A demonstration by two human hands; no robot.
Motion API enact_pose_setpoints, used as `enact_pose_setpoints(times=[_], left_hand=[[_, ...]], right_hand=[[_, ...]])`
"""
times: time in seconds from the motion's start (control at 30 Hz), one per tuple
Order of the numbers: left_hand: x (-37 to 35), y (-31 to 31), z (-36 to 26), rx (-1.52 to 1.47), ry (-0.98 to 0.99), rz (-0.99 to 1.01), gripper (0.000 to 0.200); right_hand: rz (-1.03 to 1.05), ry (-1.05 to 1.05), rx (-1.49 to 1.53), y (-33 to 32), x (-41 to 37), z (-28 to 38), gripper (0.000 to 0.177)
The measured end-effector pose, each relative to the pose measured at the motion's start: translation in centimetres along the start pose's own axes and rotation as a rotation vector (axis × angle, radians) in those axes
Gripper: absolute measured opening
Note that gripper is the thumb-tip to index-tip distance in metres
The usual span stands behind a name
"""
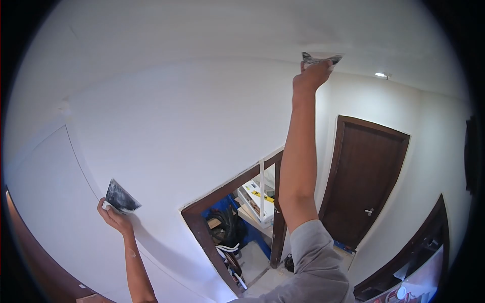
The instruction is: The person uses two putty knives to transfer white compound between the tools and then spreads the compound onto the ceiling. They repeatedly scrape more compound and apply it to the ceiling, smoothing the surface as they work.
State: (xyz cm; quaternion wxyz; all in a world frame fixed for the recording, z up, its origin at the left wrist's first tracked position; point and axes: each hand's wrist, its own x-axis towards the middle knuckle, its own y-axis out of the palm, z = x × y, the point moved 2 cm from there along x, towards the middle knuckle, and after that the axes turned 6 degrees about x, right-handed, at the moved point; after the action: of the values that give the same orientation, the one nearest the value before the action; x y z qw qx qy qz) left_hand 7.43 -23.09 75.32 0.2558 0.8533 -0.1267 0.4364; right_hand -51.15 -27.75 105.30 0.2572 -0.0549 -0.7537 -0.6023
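Low on the left, my left hand (116, 217) is closed round the handle edge of a dark, triangular-looking scraper blade (122, 196) smeared with white, held in front of the white wall (192, 111). My right arm reaches up, and my right hand (317, 72) grips a second scraper (323, 57) close against the white ceiling (227, 30). Whether that blade touches the ceiling is hard to tell. Its surface also shows dark and white smears. Some fingers of my right hand are hidden behind the hand itself.
A brown-framed opening (202, 203) shows a white box (251, 194) with a yellow level (263, 197) and coiled black hoses (230, 227). Beyond stands a closed brown door (364, 177). A lit ceiling lamp (382, 74) is right of my right hand. Another dark-framed opening (439, 222) is lower right.
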Motion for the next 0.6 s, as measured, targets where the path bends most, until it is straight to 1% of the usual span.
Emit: enact_pose_setpoints(times=[0.07, 0.17, 0.2, 0.23, 0.27, 0.33, 0.4, 0.43, 0.47, 0.53, 0.6], left_hand=[[-0.2, -0.2, 0.2, 0.026, 0.015, -0.002, 0.035], [0.1, -0.2, 0.9, 0.019, 0.014, 0.019, 0.035], [0.1, -0.3, 1.1, 0.000, -0.004, 0.030, 0.035], [0.0, -0.3, 1.1, -0.020, -0.024, 0.039, 0.035], [-0.1, -0.1, 1.2, -0.014, -0.007, 0.031, 0.035], [0.1, -0.2, 0.9, 0.003, 0.031, 0.020, 0.035], [0.1, -0.2, 1.5, 0.009, 0.016, 0.021, 0.035], [0.2, -0.3, 1.7, 0.012, 0.009, 0.021, 0.035], [0.3, -0.3, 1.7, 0.007, 0.024, 0.017, 0.035], [0.2, -0.2, 1.3, -0.001, 0.050, 0.020, 0.035], [0.1, -0.3, 0.3, 0.046, 0.051, 0.023, 0.035]], right_hand=[[-0.032, 0.007, -0.023, 0.9, 1.1, 0.5, 0.057], [0.085, -0.131, -0.063, 3.2, 1.1, -1.9, 0.061], [0.036, -0.309, -0.271, 4.8, -1.2, -2.1, 0.066], [0.078, -0.384, -0.435, 6.0, -4.8, -0.9, 0.064], [0.131, -0.402, -0.526, 6.2, -7.9, -0.2, 0.064], [0.266, -0.441, -0.354, 4.5, -9.9, 0.2, 0.060], [0.216, -0.269, -0.186, 2.0, -9.6, 1.1, 0.056], [0.080, -0.129, -0.125, 0.4, -8.1, 0.4, 0.049], [0.088, -0.022, -0.114, -0.8, -6.5, 0.3, 0.042], [-0.015, 0.294, -0.050, -1.9, -3.5, 0.4, 0.041], [0.091, 0.581, 0.078, -3.1, 0.6, -1.1, 0.043]])
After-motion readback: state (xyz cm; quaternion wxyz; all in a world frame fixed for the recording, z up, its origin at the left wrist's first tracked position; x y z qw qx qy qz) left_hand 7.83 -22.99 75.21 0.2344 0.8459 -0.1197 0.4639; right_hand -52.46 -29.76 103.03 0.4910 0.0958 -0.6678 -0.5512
